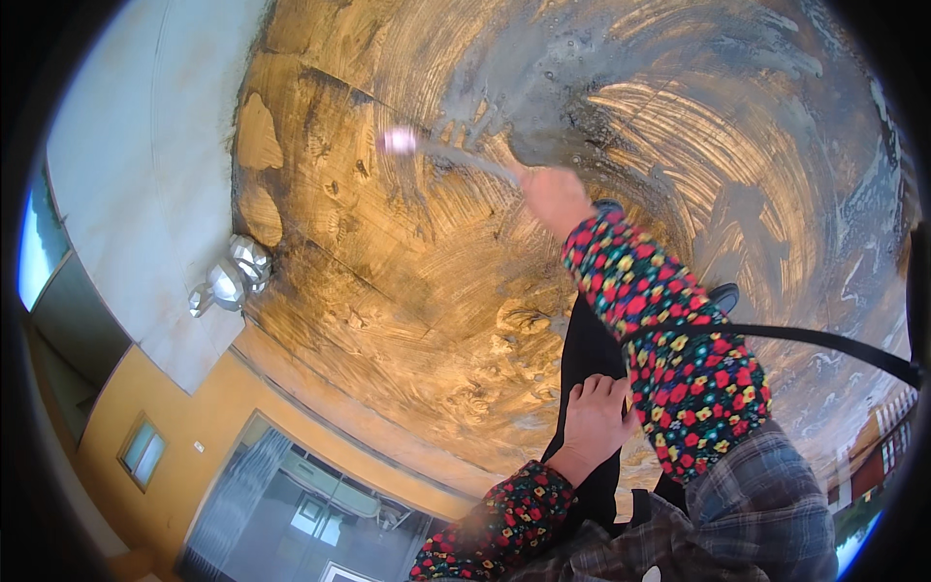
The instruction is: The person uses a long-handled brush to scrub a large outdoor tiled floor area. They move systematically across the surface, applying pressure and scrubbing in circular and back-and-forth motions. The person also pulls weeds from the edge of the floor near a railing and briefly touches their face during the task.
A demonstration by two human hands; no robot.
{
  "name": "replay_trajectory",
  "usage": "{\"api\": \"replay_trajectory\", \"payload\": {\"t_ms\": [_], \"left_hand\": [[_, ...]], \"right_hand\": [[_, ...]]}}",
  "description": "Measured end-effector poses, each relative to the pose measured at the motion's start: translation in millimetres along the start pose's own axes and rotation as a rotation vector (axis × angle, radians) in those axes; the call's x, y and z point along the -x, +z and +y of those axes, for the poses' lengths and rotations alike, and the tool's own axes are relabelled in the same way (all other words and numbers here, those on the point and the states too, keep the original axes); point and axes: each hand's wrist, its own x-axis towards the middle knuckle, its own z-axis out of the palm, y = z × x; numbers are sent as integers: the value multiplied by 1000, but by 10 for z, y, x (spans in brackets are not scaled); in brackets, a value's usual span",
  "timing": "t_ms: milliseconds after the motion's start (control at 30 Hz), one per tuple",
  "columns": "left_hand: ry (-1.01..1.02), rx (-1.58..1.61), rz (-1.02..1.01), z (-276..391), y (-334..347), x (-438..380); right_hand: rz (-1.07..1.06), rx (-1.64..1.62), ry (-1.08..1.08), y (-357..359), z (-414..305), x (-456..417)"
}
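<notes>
My right hand (556, 195), in a floral sleeve, is closed around the end of a thin pale handle (476, 161). The handle runs left to a blurred pinkish-white head (398, 140) over a wet ground surface (407, 291) smeared with brown and grey muddy liquid; whether it touches the surface cannot be told. My left hand (596, 418) lies on my black-trousered leg (582, 356), fingers a little apart, with nothing seen in it. Parts of dark shoes (725, 297) show beyond my right forearm.
A faceted silvery object (227, 284) stands at the left edge of the muddy surface, against a pale wall or ledge (174, 145). At lower left are a yellow wall (196, 407) and a glazed opening with a curtain (244, 487). A black strap (814, 336) crosses my right arm.
</notes>
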Motion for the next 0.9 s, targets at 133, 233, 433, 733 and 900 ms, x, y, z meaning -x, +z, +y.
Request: {"api": "replay_trajectory", "payload": {"t_ms": [133,233,433,733,900], "left_hand": [[20,-30,29,5,100,51],[-5,-22,18,15,65,116],[17,-7,50,20,9,19],[-3,-13,102,10,128,62],[2,-36,50,30,120,36]], "right_hand": [[315,-225,280,-568,574,-460],[65,-180,214,-405,85,-279],[-91,34,-62,-101,-107,-172],[158,-113,254,-141,728,304],[-189,-11,-63,598,211,1004]]}}
